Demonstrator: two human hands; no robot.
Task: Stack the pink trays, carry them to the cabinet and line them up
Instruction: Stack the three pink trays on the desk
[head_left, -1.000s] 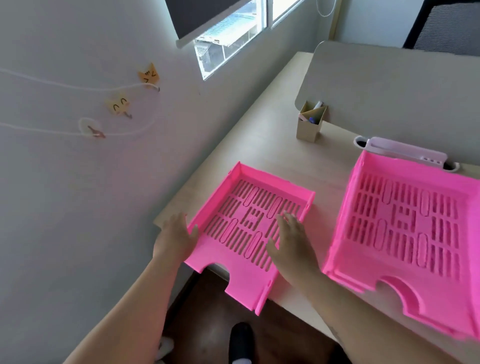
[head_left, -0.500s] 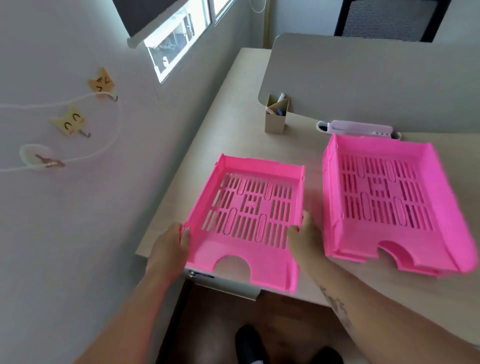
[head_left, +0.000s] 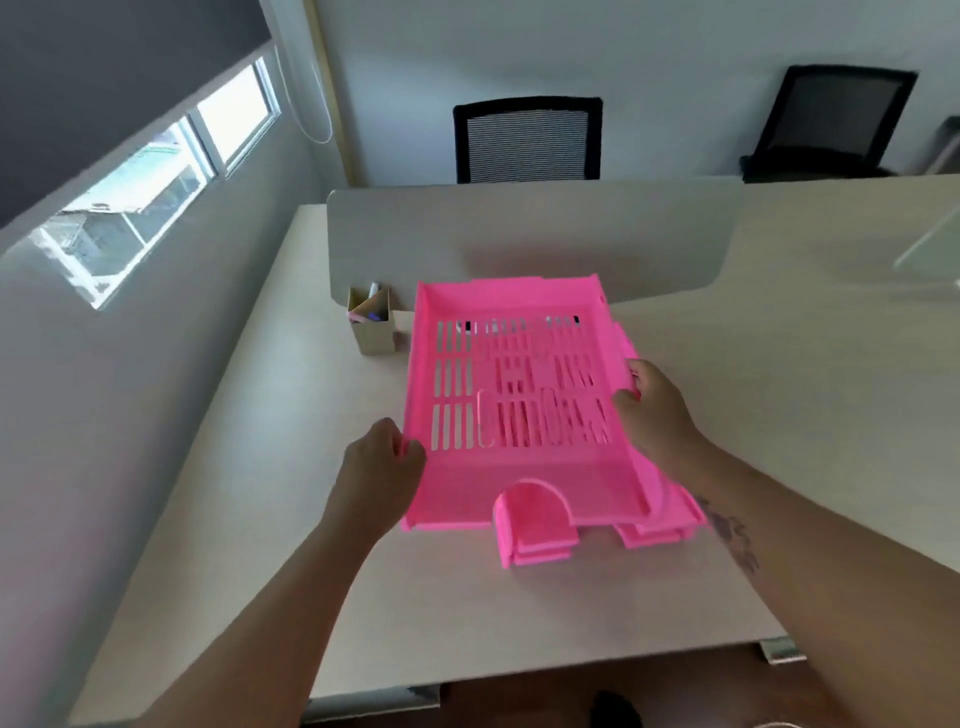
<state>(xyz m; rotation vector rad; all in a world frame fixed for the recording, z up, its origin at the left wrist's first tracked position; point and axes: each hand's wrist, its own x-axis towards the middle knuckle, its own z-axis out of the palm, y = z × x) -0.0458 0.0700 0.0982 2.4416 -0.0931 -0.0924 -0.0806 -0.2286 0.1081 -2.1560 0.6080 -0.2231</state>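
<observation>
I hold one pink slotted tray (head_left: 514, 405) level above the desk, lying over the pile of pink trays (head_left: 540, 545), offset slightly left of it. My left hand (head_left: 382, 467) grips the tray's left rim near its front corner. My right hand (head_left: 657, 415) grips the right rim about halfway along. The pile shows through the held tray's slots and pokes out at the front and right. I cannot tell whether the held tray touches it. No cabinet is in view.
The pale desk (head_left: 291, 467) ends at a grey divider panel (head_left: 519, 239) behind the trays. A small cardboard pen holder (head_left: 371, 327) stands left of the trays. Two black mesh chairs (head_left: 527, 140) stand beyond the divider. A wall with a window (head_left: 156, 187) runs along the left.
Both hands took the left tray by its sides, lifted it off the desk's near edge and carried it right, over the other trays. My view swung right and up.
</observation>
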